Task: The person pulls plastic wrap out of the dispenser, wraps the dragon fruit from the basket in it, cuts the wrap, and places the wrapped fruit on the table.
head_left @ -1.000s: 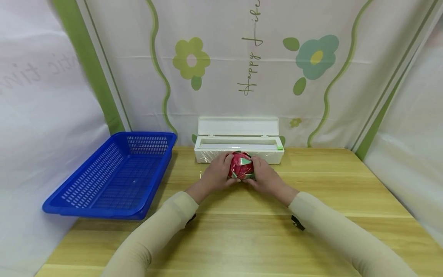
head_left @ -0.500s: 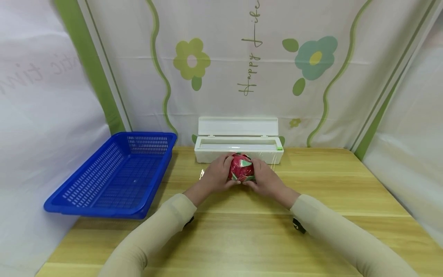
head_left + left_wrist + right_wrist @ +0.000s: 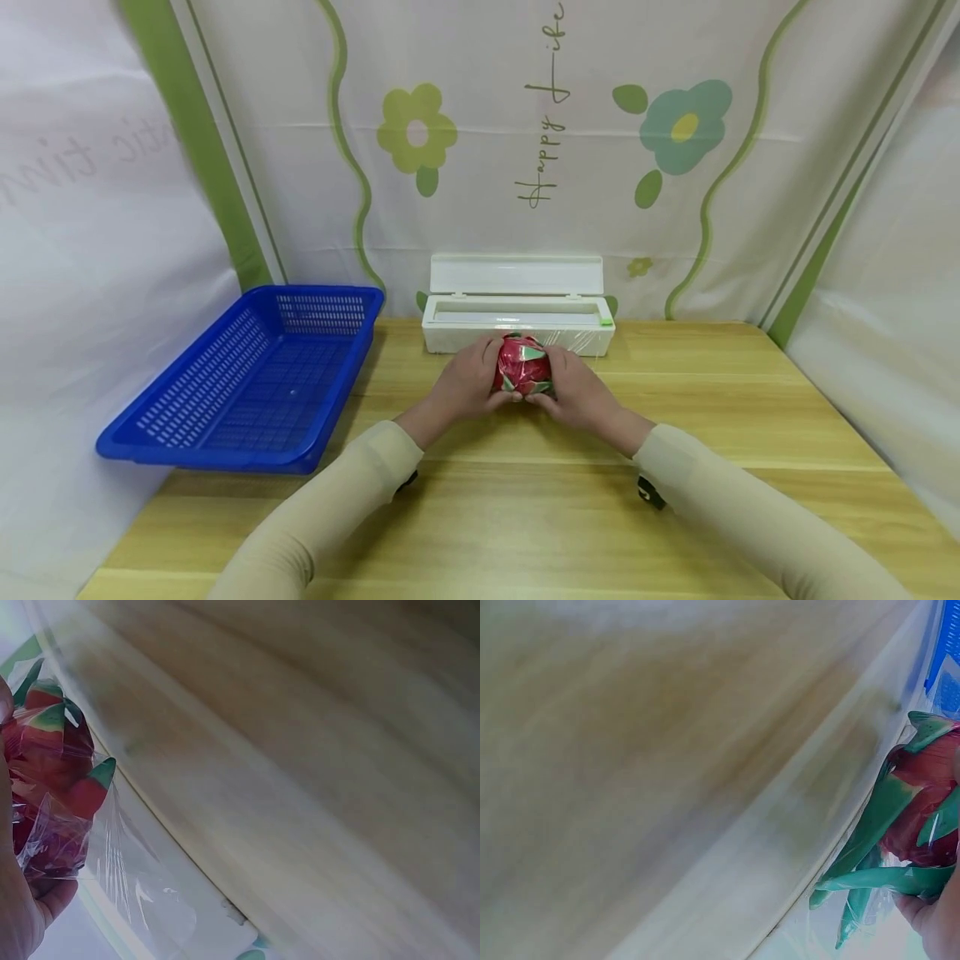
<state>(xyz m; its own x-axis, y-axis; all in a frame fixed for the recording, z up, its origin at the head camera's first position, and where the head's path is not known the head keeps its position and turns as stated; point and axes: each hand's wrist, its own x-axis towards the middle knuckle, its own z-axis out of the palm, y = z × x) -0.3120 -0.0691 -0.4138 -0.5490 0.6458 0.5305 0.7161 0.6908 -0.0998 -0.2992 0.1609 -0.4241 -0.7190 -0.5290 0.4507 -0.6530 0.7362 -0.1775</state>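
Both hands grip a red dragon fruit (image 3: 522,367) with green scale tips, one from each side, in front of the white box. My left hand (image 3: 472,379) curls round its left side, and my right hand (image 3: 576,385) round its right. Clear cling film covers the dragon fruit (image 3: 56,772) in the left wrist view, with loose wrinkled film trailing off it. From the right wrist, long green scales show on the dragon fruit (image 3: 922,802) under shiny film. Its underside is hidden by the hands.
Behind the hands stands a white cling film dispenser box (image 3: 517,325), lid up, a roll inside and a green slider at its right end. A blue slotted basket (image 3: 330,417) sits at the left on the wooden table (image 3: 525,517). Printed curtains hang behind and at both sides.
The hands and the dragon fruit have shifted slightly toward the body. Loose film glinting at the left earlier now shows at the right of the fruit. The grip stays the same.
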